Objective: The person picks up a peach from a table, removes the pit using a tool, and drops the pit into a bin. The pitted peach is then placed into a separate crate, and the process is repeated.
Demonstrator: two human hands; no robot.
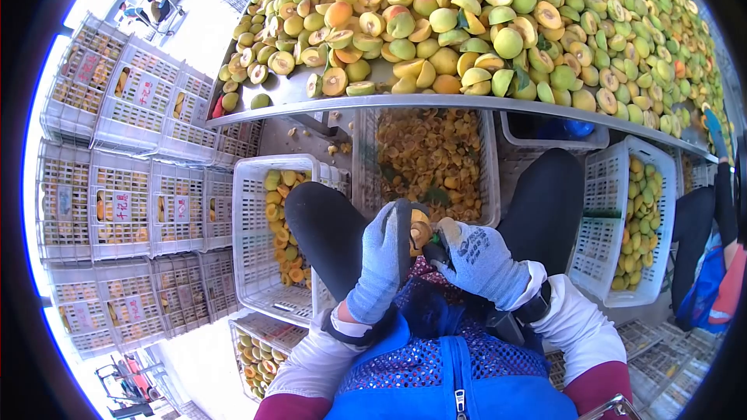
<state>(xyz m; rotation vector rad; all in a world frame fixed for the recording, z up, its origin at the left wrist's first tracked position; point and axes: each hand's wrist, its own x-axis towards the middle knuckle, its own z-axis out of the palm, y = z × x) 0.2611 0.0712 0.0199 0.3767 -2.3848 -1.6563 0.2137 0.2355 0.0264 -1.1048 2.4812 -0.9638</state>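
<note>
My left hand [383,260], in a grey-blue work glove, is closed around an apricot half [420,229] with its cut side showing. My right hand [481,260], in a matching glove, is closed on a small tool [436,240] with a green part; the glove hides most of it. The tool's end is right beside the fruit. Both hands meet above my lap. Below and beyond them stands a crate of brownish pits and scraps [489,179]. A white crate [247,225] with halved apricots stands by my left knee.
A metal table [284,95] heaped with halved green-yellow apricots [506,43] spans the front. Stacked crates [124,210] line the left. Under the table is a dark tub [529,140]. Another fruit crate [603,225] stands right, near a co-worker's gloved hand [714,131].
</note>
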